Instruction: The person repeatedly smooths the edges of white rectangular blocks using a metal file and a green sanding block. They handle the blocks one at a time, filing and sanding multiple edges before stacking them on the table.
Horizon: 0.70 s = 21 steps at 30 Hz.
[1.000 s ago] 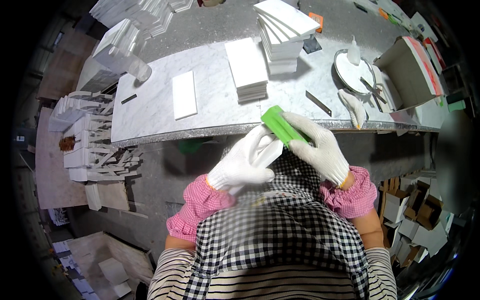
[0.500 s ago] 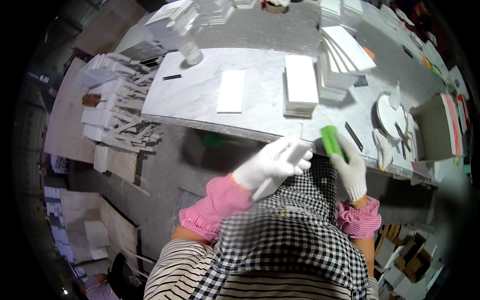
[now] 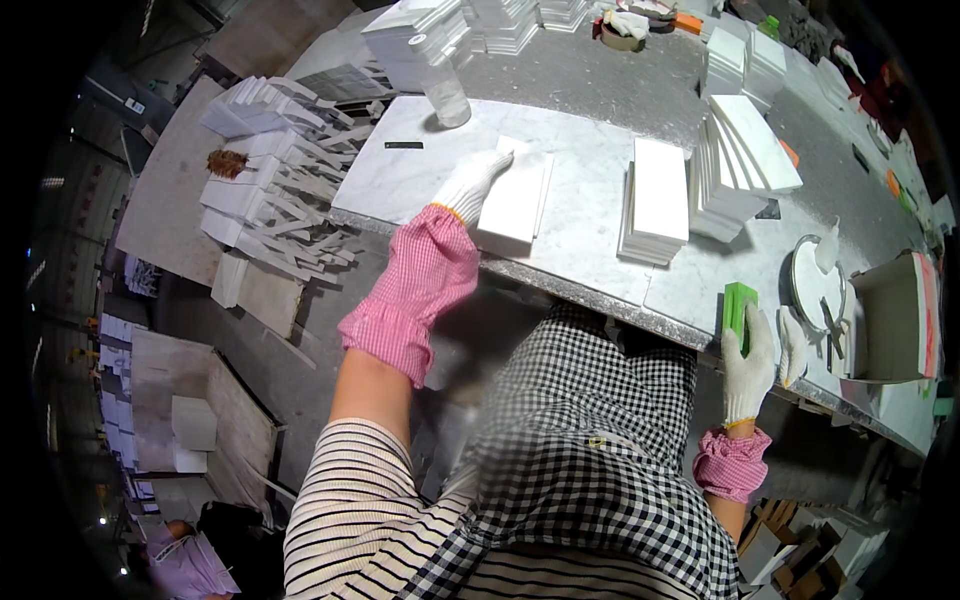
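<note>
My left hand (image 3: 476,186), in a white knit glove, reaches over the marble-topped table (image 3: 600,150) and grips a white rectangular tile (image 3: 515,208) along its left side. That tile is over another white tile (image 3: 545,195), whose right edge shows; whether the two touch I cannot tell. At the table's near edge, my gloved right hand (image 3: 750,365) is closed around a bright green block (image 3: 738,310). Beside the right hand lies an off-white glove (image 3: 793,345).
A short stack of white tiles (image 3: 657,195) and a taller fanned stack (image 3: 735,170) stand right of centre. A clear bottle (image 3: 445,95) and a small black strip (image 3: 404,146) sit left. A white plate (image 3: 805,280) with tools and an open box (image 3: 890,320) are at right.
My left hand has carried the white tile from in front of my apron forward onto the table, over the tile lying there. My right hand has shifted rightward with the green block. The view has turned.
</note>
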{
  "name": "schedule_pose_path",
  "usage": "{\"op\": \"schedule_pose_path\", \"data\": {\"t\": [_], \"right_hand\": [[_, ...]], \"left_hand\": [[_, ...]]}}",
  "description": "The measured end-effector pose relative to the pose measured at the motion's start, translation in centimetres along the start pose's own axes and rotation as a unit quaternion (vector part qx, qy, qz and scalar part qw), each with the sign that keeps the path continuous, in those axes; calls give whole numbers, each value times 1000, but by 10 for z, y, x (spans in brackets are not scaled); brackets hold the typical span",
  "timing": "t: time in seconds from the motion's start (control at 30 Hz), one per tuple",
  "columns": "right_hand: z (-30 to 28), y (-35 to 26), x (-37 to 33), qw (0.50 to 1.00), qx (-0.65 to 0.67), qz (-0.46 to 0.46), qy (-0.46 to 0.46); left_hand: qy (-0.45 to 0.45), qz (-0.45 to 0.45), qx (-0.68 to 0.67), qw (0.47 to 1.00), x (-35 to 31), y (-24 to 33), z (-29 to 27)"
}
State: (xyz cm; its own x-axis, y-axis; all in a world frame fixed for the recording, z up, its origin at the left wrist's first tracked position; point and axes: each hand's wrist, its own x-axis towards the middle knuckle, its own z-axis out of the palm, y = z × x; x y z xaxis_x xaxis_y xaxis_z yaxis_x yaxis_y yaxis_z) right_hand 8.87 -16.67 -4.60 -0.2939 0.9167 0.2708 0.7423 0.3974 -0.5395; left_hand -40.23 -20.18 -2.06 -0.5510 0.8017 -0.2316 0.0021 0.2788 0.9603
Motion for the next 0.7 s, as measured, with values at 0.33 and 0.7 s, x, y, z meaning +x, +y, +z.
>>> {"op": "schedule_pose_path", "data": {"t": [0.33,0.7], "right_hand": [[26,9,-8,990,-108,-75,55],[39,18,-10,983,-91,-115,109]], "left_hand": [[73,6,254,965,21,0,16],[69,-13,573,817,-17,21,59]]}}
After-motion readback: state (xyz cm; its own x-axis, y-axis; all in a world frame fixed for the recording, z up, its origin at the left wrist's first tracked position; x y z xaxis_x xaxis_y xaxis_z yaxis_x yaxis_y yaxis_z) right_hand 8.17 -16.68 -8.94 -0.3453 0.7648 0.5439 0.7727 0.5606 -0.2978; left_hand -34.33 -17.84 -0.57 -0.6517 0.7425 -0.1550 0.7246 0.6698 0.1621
